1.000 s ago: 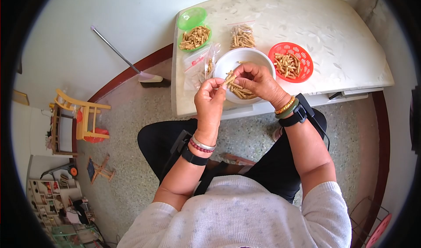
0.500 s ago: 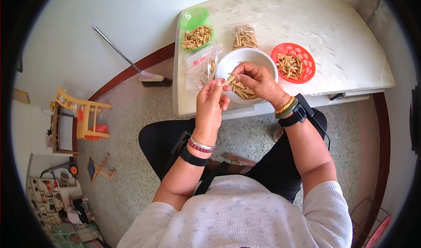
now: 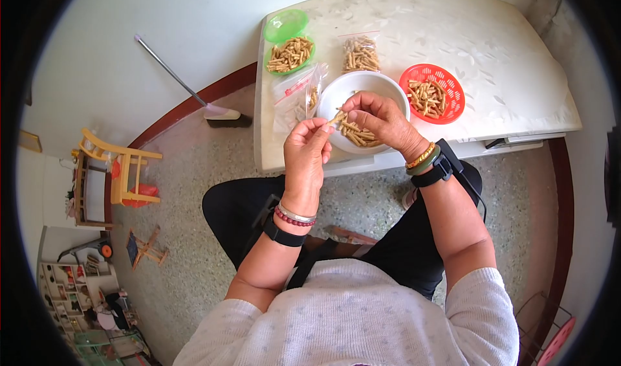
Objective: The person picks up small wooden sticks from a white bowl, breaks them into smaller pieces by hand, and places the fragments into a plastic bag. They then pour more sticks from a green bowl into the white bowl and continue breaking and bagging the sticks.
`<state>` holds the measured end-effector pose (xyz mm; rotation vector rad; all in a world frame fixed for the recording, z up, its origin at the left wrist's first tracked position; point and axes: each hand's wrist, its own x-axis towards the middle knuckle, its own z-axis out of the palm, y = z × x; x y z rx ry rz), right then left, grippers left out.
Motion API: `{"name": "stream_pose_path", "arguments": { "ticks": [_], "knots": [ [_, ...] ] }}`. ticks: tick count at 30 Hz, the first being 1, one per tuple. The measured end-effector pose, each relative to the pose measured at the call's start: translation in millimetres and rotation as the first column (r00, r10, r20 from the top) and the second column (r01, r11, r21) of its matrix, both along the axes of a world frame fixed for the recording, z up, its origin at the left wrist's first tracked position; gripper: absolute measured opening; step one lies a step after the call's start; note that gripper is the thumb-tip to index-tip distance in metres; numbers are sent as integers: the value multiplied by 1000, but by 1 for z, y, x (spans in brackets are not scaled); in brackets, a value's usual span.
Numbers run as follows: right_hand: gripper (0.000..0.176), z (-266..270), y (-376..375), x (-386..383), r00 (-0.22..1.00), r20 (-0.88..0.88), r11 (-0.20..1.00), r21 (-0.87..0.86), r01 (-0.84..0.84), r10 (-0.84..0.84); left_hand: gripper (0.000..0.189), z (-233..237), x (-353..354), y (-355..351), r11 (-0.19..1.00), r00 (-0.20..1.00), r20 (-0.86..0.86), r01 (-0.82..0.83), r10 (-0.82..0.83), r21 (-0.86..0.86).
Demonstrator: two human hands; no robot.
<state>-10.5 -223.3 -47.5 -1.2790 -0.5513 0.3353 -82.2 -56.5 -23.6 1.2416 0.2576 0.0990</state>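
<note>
A short tan stick-like piece (image 3: 336, 118) is pinched between the thumb and forefinger of my left hand (image 3: 303, 159), above the left part of a white bowl (image 3: 331, 95). My right hand (image 3: 383, 121) is closed at the piece's other end, its thumb and fingertips together over the bowl. Whether they grip one piece or more is too small to tell. Inside the bowl lie several similar tan sticks (image 3: 359, 135), partly hidden under my right hand.
On the pale table (image 3: 498, 49) stand a red basket (image 3: 458, 88) and a green container (image 3: 286, 24), both with sticks. A filled clear bag (image 3: 361, 53) lies behind the bowl; another zip bag (image 3: 294, 93) is left of it. A broom (image 3: 223, 115) leans against the wall.
My left hand has shifted slightly left and down, its fingers now more closed around the piece. My right hand stays nearly where it was.
</note>
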Motion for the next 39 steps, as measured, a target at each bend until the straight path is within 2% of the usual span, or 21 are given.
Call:
{"name": "stream_pose_path", "arguments": {
  "ticks": [4,6,7,9,11,12,13,15,16,18,19,21,22,24,26,30,33,35,36,38,39],
  "knots": [
    [11,-8,3,2,998,39,999,-29,-41,42,8,-1,-2,-2,997,998,55,27,-31,75],
    [10,-8,5,2,997,66,999,-31,-38,40,10,2,-3,-5,976,996,65,43,-58,214],
    [10,-6,5,2,998,57,999,-35,20,-18,10,2,-2,-4,976,996,68,44,-60,214],
    [10,-5,7,5,996,51,996,-39,78,-76,14,3,1,5,811,950,312,-172,-13,559],
    [9,-8,12,9,937,37,935,89,344,-348,21,11,10,17,674,934,358,-279,23,684],
    [9,-3,14,8,937,38,936,89,342,-346,22,20,14,20,587,936,349,-302,35,751],
    [9,3,14,7,869,209,884,-36,465,-449,22,19,23,24,585,935,353,-307,39,750],
    [13,15,19,3,690,533,745,-155,649,-490,22,11,41,34,291,912,404,-369,-70,883],
    [13,17,25,6,688,536,747,-149,648,-489,22,9,48,38,288,909,410,-375,-69,881],
    [16,14,40,12,504,713,761,64,646,-488,13,1,58,43,380,968,243,-201,-65,903],
    [16,13,45,16,460,772,765,52,641,-438,13,-3,64,45,377,968,242,-199,-71,904],
    [14,13,51,16,513,774,777,-43,629,-372,13,-6,72,47,716,985,174,-130,12,686],
    [12,15,53,16,565,770,784,-141,605,-298,13,-5,71,47,713,985,172,-127,9,690],
    [9,18,56,20,535,792,782,-124,610,-292,9,-4,70,47,815,983,139,-175,117,553],
    [10,18,56,23,580,801,697,-331,636,-149,8,-8,72,55,776,972,193,-225,135,590],
    [12,11,59,25,562,825,633,-405,659,-57,6,-11,68,51,725,940,334,-280,73,629],
    [18,11,62,24,612,785,655,-415,632,-94,9,-8,59,39,826,978,186,-181,94,533],
    [18,2,66,29,567,760,798,-110,592,-316,9,-7,58,39,846,977,178,-191,116,498],
    [18,4,63,30,568,759,797,-111,593,-317,9,-7,57,39,862,975,169,-206,142,463],
    [19,7,47,34,759,482,863,-14,506,-437,9,-5,56,40,849,970,200,-219,137,480],
    [17,9,37,36,775,410,850,2,527,-482,10,-4,55,39,836,965,230,-231,130,497]
  ]
}}
